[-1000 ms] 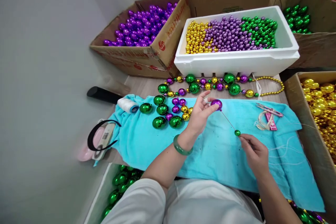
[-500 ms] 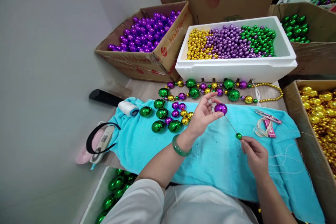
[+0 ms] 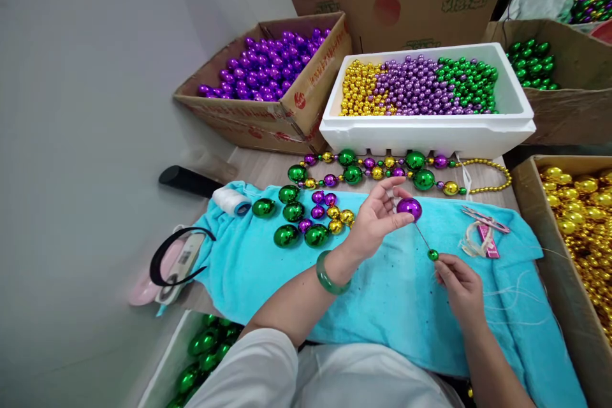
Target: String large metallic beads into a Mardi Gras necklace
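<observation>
My left hand [image 3: 375, 220], with a green bangle [image 3: 331, 273] on its wrist, pinches a large shiny purple bead [image 3: 410, 208] between thumb and fingers. A long thin needle [image 3: 422, 234] runs from this bead down to a small green bead [image 3: 433, 255]. My right hand [image 3: 459, 284] pinches the needle's lower end, its fingertips right at the green bead. Left of my hands, green beads [image 3: 287, 236], purple beads [image 3: 318, 211] and gold beads [image 3: 335, 226] lie on a turquoise towel [image 3: 382, 306].
Behind the towel lies a finished-looking bead necklace [image 3: 423, 179]. A white foam box [image 3: 425, 131] of small beads and a carton [image 3: 248, 118] of purple beads stand at the back. Tweezers [image 3: 486, 220] lie right, a thread spool [image 3: 232, 201] left. Gold beads fill another carton [image 3: 528, 194].
My left hand and the purple bead have come slightly down and right, closer to the green bead. Less needle shows between the two beads. The camera view has shifted a little.
</observation>
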Motion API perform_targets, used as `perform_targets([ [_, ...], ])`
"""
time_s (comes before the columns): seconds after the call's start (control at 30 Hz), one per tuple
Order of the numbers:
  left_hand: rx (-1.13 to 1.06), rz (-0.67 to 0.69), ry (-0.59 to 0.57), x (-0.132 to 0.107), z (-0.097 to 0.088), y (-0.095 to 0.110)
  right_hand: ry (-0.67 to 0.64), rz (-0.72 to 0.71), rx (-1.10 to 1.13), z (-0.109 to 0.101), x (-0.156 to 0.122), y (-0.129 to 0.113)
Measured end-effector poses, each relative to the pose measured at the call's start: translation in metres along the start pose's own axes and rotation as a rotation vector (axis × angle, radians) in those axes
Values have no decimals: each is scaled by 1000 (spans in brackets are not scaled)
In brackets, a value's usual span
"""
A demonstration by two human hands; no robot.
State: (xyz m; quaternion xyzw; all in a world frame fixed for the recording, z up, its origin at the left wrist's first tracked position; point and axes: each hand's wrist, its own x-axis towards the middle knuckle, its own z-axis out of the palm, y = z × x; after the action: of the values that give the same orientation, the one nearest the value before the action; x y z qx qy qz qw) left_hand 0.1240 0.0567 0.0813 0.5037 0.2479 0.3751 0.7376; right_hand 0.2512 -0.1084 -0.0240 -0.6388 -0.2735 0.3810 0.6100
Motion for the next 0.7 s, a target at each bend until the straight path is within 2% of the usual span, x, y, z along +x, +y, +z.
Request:
perform_targets([
  [0.07,-11,-10,-3,0,-1,0,7,-18,-28,0,-1,-1],
  [0.23,91,83,38,-1,0,-3,-17,-31,-49,2,-2,-5],
  [0.43,60,86,86,0,-3,-8,-51,-20,-17,6,0,-6],
  [0.6,-20,33,32,1,-4,-5,-42,-31,-8,4,3,-1],
  [0.7,-11,42,50,0,-3,-5,-40,-47,-15,3,3,0],
])
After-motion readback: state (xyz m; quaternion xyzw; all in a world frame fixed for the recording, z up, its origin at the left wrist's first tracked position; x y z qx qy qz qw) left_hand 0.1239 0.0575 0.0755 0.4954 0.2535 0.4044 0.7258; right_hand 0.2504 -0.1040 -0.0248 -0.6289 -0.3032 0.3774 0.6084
